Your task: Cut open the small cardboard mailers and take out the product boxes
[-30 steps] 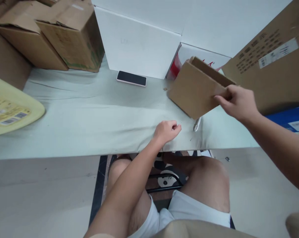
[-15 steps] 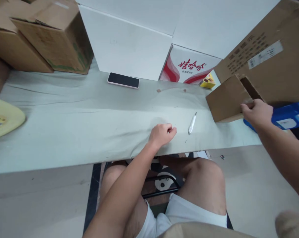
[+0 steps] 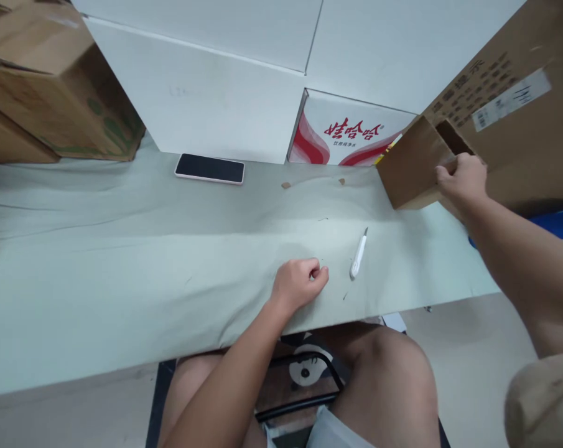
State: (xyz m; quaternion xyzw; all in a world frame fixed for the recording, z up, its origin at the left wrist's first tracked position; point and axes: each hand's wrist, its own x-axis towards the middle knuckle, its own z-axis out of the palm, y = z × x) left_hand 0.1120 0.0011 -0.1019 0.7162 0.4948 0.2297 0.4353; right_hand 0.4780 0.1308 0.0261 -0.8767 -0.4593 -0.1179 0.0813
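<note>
Near the table's front edge rests my left hand (image 3: pixel 300 283), curled into a loose fist; its inside is hidden. Just right of it lies a white utility knife (image 3: pixel 358 254) with its blade tip showing. My right hand (image 3: pixel 465 180) grips the upper edge of a small brown cardboard box (image 3: pixel 414 165), thumb on the near side. The box has a dark opening along its top and is tilted at the table's back right. Behind it, a sliver of a yellow packet (image 3: pixel 387 151) shows.
A phone (image 3: pixel 209 168) lies by the white cartons (image 3: pixel 206 93) at the back. A red-and-white carton (image 3: pixel 349 130) stands mid-back. Brown boxes (image 3: pixel 61 93) fill the left; a large brown carton (image 3: pixel 528 143) walls the right. A blue object (image 3: pixel 558 223) is partly behind my right forearm.
My right hand has moved the cardboard box left and back, and it now covers most of the yellow packet. The view has shifted. My left hand remains a fist beside the knife.
</note>
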